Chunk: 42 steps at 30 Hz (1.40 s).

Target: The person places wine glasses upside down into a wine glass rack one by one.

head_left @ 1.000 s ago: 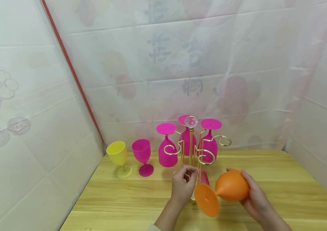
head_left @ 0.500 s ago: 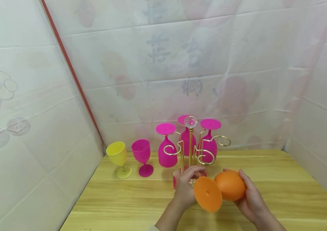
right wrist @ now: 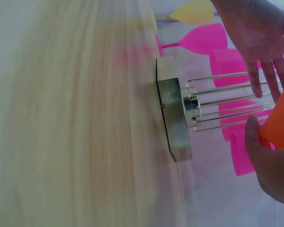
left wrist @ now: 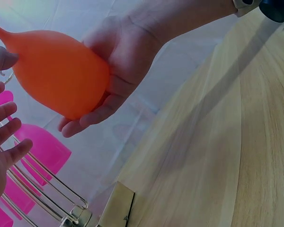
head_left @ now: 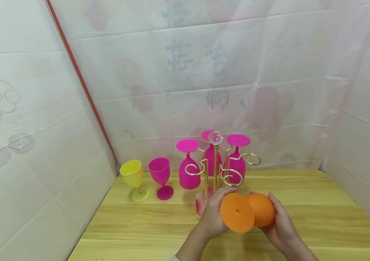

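Note:
An orange goblet lies tilted between my hands in front of the rack, its round foot facing the head camera. My right hand grips its bowl from the right side, fingers and thumb curled round it. My left hand is beside the foot and stem. In the right wrist view the left hand has its fingers extended and spread. The left thumb appears at the narrow end of the bowl in the left wrist view; whether it touches cannot be told.
Behind the hands stands a gold wire rack with a crystal ball top. Pink goblets hang upside down on it, and several curled hooks hold nothing. A yellow goblet and a pink goblet stand upright left on the wooden table.
The orange goblet has turned so its foot faces the camera more and sits slightly higher. My left hand has shifted right towards the foot, its fingers uncurling. The right hand has moved slightly left.

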Available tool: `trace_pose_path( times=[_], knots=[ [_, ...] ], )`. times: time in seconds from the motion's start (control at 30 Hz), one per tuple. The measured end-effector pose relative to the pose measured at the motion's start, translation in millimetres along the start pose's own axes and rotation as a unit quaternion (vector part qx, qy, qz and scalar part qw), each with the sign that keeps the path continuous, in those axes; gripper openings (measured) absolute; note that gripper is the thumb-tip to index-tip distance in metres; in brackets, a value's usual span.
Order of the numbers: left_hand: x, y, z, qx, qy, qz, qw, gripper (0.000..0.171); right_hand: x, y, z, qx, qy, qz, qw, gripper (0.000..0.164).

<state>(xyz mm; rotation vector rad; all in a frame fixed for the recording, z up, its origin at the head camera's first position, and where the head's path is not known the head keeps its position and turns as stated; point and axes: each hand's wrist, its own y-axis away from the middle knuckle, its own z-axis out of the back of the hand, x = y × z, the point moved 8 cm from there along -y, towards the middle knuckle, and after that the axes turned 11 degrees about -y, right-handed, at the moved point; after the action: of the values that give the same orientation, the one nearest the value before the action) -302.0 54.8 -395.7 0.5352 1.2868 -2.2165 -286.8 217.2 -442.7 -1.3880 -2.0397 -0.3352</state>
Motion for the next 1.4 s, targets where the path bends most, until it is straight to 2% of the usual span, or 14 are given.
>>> trace_pose_path(
  times=[0.13, 0.27, 0.4, 0.57, 0.67, 0.77, 1.03, 1.27, 1.4],
  knots=[
    [-2.8, -0.7, -1.0, 0.001, -0.02, -0.018, 0.9996, 0.067, -3, -1, -1, -0.004, -0.005, 0.001, 1.0, 0.059],
    [-4.3, -0.3, -1.3, 0.001, -0.034, -0.023, 0.9991, 0.067, -8, -2, -4, -0.009, -0.013, -0.001, 1.0, 0.058],
    [-5.6, 1.4, -1.9, 0.007, -0.045, -0.013, 0.9989, 0.074, -12, -3, -5, -0.022, -0.005, 0.002, 1.0, 0.056],
    [-5.0, 2.9, -7.8, 0.028, -0.059, 0.026, 0.9975, 0.084, -17, -5, -4, -0.037, 0.004, 0.0, 0.999, 0.053],
    [-3.1, 3.3, -13.0, 0.045, -0.034, 0.058, 0.9967, 0.085, -21, -5, -4, -0.047, 0.001, -0.006, 0.999, 0.051],
    [-3.6, 2.9, -16.2, 0.053, -0.004, 0.068, 0.9963, 0.087, -23, -6, -5, -0.057, -0.002, -0.011, 0.998, 0.049],
    [-4.0, 1.4, -18.1, 0.054, 0.009, 0.065, 0.9964, 0.088, -27, -7, -8, -0.052, -0.016, -0.014, 0.998, 0.05],
    [-6.1, 0.0, -15.5, 0.045, -0.024, 0.048, 0.9976, 0.085, -29, -8, -10, -0.026, -0.01, -0.027, 0.999, 0.055],
    [-6.5, -0.2, -14.7, 0.047, -0.025, 0.053, 0.9972, 0.083, -28, -8, -9, -0.032, 0.009, -0.02, 0.999, 0.055]
  ],
)
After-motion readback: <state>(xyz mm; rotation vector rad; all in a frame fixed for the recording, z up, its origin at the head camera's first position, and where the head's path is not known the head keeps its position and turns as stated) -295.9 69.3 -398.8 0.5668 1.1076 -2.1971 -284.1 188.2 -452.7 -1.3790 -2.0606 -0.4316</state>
